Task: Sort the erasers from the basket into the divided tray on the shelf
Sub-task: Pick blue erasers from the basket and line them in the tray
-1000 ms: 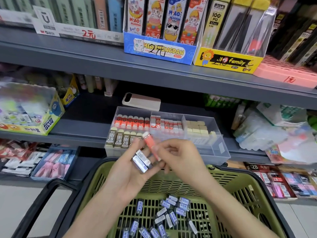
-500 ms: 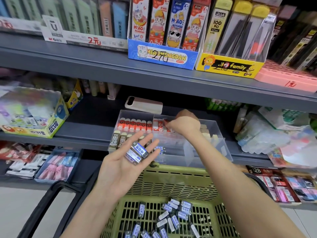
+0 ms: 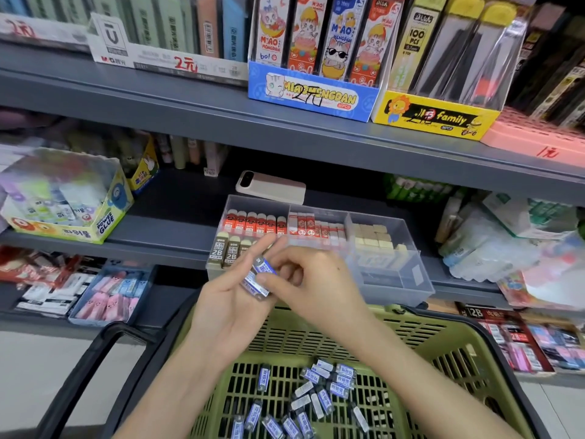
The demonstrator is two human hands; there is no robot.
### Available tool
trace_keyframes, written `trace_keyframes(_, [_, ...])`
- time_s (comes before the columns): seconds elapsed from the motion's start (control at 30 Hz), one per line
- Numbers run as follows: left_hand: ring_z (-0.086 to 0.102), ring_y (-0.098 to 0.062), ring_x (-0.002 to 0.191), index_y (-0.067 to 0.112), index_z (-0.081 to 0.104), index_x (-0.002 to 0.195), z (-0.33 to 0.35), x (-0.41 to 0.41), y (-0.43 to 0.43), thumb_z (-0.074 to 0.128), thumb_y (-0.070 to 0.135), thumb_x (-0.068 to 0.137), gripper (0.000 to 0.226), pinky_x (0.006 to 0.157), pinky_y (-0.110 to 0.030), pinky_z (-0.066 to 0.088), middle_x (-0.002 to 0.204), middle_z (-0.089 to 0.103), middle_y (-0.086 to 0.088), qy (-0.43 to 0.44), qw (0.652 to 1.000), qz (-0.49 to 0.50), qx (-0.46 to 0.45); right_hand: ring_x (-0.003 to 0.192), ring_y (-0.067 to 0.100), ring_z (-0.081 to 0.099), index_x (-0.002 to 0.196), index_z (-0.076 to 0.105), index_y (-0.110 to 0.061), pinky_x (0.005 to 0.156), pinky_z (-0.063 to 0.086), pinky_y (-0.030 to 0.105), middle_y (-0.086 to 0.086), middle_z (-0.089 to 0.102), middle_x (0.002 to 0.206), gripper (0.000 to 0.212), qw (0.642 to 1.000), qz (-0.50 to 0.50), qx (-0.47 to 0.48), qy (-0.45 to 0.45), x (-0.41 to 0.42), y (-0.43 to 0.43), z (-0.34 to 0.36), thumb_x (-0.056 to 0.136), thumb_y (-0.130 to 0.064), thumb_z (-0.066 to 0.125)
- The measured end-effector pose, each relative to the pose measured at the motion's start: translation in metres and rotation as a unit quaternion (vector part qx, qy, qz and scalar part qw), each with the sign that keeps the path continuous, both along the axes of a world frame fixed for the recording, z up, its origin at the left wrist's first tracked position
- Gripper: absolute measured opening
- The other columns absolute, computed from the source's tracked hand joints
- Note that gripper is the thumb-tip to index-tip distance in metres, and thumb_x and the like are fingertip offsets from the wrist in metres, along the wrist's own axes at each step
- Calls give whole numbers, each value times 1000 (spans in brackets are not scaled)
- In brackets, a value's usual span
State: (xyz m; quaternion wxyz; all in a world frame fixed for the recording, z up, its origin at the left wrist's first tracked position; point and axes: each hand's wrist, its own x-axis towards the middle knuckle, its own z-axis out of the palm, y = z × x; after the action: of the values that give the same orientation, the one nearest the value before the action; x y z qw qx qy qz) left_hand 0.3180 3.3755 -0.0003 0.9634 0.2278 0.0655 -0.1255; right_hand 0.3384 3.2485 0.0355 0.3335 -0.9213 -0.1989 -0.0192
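My left hand lies palm up above the green basket, fingers nearly straight, carrying a few blue-labelled erasers. My right hand reaches over it and pinches the top blue eraser with curled fingers. Just behind stands the clear divided tray on the shelf, holding red-sleeved erasers, brown 2B erasers, smaller red-and-white ones and cream blocks. Several more blue-labelled erasers lie loose on the basket floor.
A phone lies on the shelf behind the tray. A glue box stands at the left, plastic bags at the right. The shelf above overhangs the tray. The basket's black handle hangs at the left.
My right hand has come back from the tray's middle compartment to my left palm and now pinches a blue eraser there. The red eraser it held a second ago is gone from it.
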Motion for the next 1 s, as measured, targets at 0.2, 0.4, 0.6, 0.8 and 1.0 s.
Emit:
trace_keyframes(0.2, [60, -26, 117, 2, 52, 129, 2, -6, -4, 45, 15, 86, 46, 92, -39, 53, 131, 60, -12, -14, 1000, -6, 17, 57, 3, 46, 100, 66, -23, 61, 47, 25, -9, 54, 72, 18, 979, 1, 127, 158, -13, -6, -3, 83, -19, 68])
trace_keyframes(0.4, [58, -25, 119, 12, 53, 131, -3, -10, -15, 50, 15, 83, 48, 89, -35, 54, 133, 59, -8, -35, 996, -35, 76, 56, 3, 58, 84, 67, -14, 52, 45, 14, -7, 66, 69, 10, 931, -77, 289, 209, -17, -16, -10, 87, -7, 61])
trace_keyframes(0.6, [69, -22, 86, 5, 61, 115, -6, -6, 2, 52, 21, 85, 35, 67, -31, 58, 94, 70, -14, -40, 992, 31, 115, 45, 10, 51, 83, 64, -4, 42, 42, 19, 7, 61, 63, 7, 928, -108, 312, 172, 27, -62, 11, 88, -5, 59])
trace_keyframes(0.8, [41, -8, 51, 9, 62, 100, -8, -7, 7, 57, 22, 82, 23, 41, -16, 30, 62, 45, 0, -26, 976, 89, 199, 36, 6, 41, 80, 67, -13, 39, 35, 16, -8, 49, 42, 9, 984, -84, 50, 149, 63, -71, 2, 79, -19, 73])
trace_keyframes(1.0, [45, -12, 59, 10, 64, 95, -8, -9, 5, 57, 19, 78, 21, 47, -20, 33, 66, 50, -2, -32, 975, 97, 196, 39, 2, 48, 79, 67, -9, 44, 40, 14, -12, 48, 48, 19, 988, -19, -122, 91, 74, -48, -19, 74, -24, 78])
